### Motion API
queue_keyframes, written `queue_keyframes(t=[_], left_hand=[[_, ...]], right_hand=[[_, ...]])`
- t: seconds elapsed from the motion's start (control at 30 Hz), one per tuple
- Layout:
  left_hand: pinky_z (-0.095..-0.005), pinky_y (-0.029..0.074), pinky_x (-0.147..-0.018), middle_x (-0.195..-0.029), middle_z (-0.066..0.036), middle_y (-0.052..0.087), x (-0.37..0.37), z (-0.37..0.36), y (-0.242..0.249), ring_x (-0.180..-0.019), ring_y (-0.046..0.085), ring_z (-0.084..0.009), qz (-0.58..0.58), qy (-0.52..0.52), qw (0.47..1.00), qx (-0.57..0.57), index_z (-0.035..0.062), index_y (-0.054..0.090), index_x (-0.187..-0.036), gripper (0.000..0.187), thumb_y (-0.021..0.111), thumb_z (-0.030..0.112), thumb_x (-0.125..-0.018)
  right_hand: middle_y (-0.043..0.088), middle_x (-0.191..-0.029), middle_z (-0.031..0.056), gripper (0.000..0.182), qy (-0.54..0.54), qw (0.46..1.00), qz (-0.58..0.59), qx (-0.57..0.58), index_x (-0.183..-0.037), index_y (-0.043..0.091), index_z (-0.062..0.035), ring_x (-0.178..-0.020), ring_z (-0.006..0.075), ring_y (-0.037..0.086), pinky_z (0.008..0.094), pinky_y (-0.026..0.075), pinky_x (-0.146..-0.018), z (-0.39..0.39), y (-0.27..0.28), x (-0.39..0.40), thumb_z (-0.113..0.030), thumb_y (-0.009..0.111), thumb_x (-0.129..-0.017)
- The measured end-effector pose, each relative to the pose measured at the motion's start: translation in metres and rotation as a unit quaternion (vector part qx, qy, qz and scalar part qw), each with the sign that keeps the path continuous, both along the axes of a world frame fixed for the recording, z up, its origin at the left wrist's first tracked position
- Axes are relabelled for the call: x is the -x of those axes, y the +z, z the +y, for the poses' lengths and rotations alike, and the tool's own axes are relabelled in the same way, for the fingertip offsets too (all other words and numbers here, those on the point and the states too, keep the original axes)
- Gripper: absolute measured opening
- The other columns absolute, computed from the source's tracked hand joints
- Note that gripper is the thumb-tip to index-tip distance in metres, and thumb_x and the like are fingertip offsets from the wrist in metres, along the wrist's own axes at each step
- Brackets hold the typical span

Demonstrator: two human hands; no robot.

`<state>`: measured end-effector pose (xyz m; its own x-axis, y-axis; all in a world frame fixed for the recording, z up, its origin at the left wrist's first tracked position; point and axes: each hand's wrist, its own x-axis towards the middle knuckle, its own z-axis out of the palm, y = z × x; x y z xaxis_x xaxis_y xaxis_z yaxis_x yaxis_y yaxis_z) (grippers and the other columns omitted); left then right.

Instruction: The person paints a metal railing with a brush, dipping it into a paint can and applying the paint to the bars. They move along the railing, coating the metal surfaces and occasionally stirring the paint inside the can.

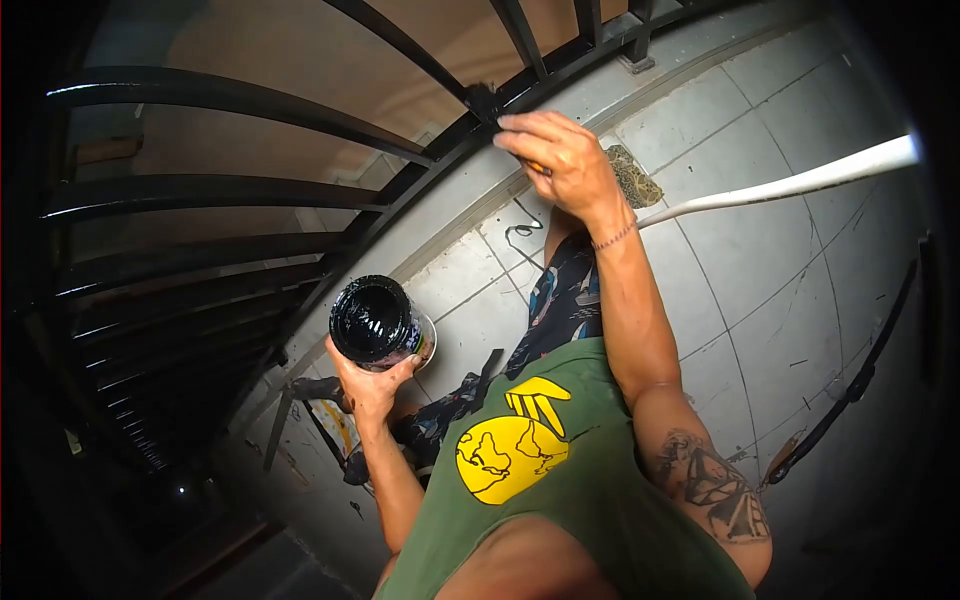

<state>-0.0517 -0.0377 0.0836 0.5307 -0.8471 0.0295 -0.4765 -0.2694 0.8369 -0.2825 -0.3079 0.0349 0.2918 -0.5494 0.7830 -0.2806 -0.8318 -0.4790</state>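
My left hand (367, 384) is wrapped round the lower side of an open can (372, 322), whose inside is coated with glossy black paint. Up near the railing's bottom rail, my right hand (562, 158) grips a paintbrush (484, 103) by its handle, part of which shows orange under the fingers. Black bristles meet the bottom rail beside the foot of a bar. The railing (250, 100) has black bars with a wet-looking shine. How much paint the can holds is hard to tell.
A pale ledge (590, 97) runs under the railing, beside a grey tiled floor (740, 260). A white pole or tube (790, 184) extends right from near my right wrist. A rough speckled patch (634, 178) lies by that wrist. A dark strap-like object (850, 395) is at the right.
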Motion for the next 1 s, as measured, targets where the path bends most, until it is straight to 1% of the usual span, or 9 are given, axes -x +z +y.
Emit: queue_keyframes(t=[0.1,0.2,0.33,0.5,0.57,0.67,0.7,0.8,1.0], left_hand=[[-0.0344,0.048,-0.091,-0.116,-0.013,0.052,0.001,-0.001,-0.001,-0.104,0.056,-0.0221,-0.003,-0.002,1.0,-0.003,0.0009,0.036,-0.125,0.099,0.092,0.03,-0.048],[-0.0347,0.047,-0.091,-0.116,-0.013,0.052,0.003,-0.004,0.002,-0.105,0.056,-0.0222,0.019,-0.011,1.0,0.006,0.001,0.036,-0.125,0.098,0.092,0.027,-0.049],[-0.0348,0.048,-0.092,-0.117,-0.013,0.053,0.004,-0.006,0.006,-0.105,0.057,-0.0229,0.023,-0.015,0.999,0.029,0.0012,0.035,-0.125,0.1,0.093,0.025,-0.047],[-0.0345,0.049,-0.09,-0.115,-0.014,0.054,-0.002,-0.002,0.002,-0.103,0.059,-0.0232,0.05,-0.02,0.997,0.047,0.0011,0.036,-0.124,0.099,0.093,0.03,-0.048],[-0.0348,0.049,-0.091,-0.116,-0.014,0.054,-0.002,-0.001,0.002,-0.104,0.059,-0.0231,0.026,-0.015,0.999,0.035,0.0008,0.036,-0.124,0.101,0.093,0.032,-0.048],[-0.0353,0.048,-0.092,-0.116,-0.014,0.055,-0.004,0.001,0.002,-0.104,0.058,-0.0233,0.033,-0.008,0.999,0.041,0.0005,0.036,-0.125,0.101,0.093,0.03,-0.047],[-0.0356,0.047,-0.093,-0.116,-0.015,0.056,-0.002,0.002,0.002,-0.105,0.058,-0.0239,0.044,-0.002,0.998,0.055,0.0006,0.035,-0.125,0.101,0.093,0.028,-0.047],[-0.0361,0.047,-0.094,-0.115,-0.015,0.056,-0.005,0.005,-0.005,-0.105,0.058,-0.0244,0.068,0.005,0.996,0.065,0.0008,0.035,-0.125,0.101,0.093,0.026,-0.046],[-0.0373,0.048,-0.093,-0.117,-0.016,0.056,-0.008,0.009,-0.015,-0.106,0.059,-0.0248,0.07,-0.003,0.994,0.079,0.0018,0.035,-0.126,0.097,0.09,0.02,-0.048]], right_hand=[[0.065,-0.096,0.0084,0.028,0.066,0.98,0.15,-0.113,-0.09,0.066,-0.0057,-0.088,0.0284,0.063,0.035,0.053,-0.075,0.005,0.0,0.004,0.002,0.066,-0.063],[0.064,-0.093,0.0075,0.026,0.068,0.984,0.149,-0.07,-0.09,0.065,-0.0053,-0.087,0.0283,0.062,0.0353,0.053,-0.075,-0.012,0.005,-0.012,0.001,0.065,-0.065],[0.063,-0.092,0.0061,0.035,0.074,0.98,0.172,-0.062,-0.093,0.062,-0.005,-0.084,0.0282,0.061,0.0356,0.052,-0.075,-0.021,0.049,-0.021,0.002,0.063,-0.059],[0.065,-0.097,0.0072,0.041,0.053,0.987,0.147,0.028,-0.096,0.063,-0.0061,-0.089,0.0261,0.063,0.0341,0.052,-0.077,-0.012,0.115,-0.017,0.004,0.066,-0.055],[0.056,-0.08,0.0019,0.014,0.048,0.993,0.05,0.097,-0.08,0.059,-0.0089,-0.075,0.0219,0.058,0.0332,0.052,-0.067,-0.011,0.142,-0.019,-0.003,0.062,-0.068],[0.058,-0.082,0.0026,0.013,0.041,0.976,0.024,0.212,-0.081,0.059,-0.0083,-0.073,0.0226,0.058,0.0316,0.051,-0.066,-0.018,0.194,-0.02,-0.003,0.062,-0.069],[0.062,-0.088,0.0042,0.019,0.043,0.972,0.01,0.231,-0.088,0.062,-0.0083,-0.077,0.0233,0.061,0.0301,0.053,-0.068,-0.015,0.207,-0.016,-0.003,0.064,-0.069],[0.069,-0.099,0.0105,0.034,0.013,0.954,-0.069,0.293,-0.097,0.07,-0.0066,-0.088,0.0264,0.067,0.0321,0.055,-0.077,-0.011,0.218,-0.009,0.001,0.068,-0.064],[0.069,-0.1,0.0128,0.029,0.016,0.953,-0.137,0.27,-0.097,0.071,-0.004,-0.09,0.0275,0.067,0.0325,0.055,-0.078,-0.022,0.208,-0.03,0.004,0.071,-0.069]])
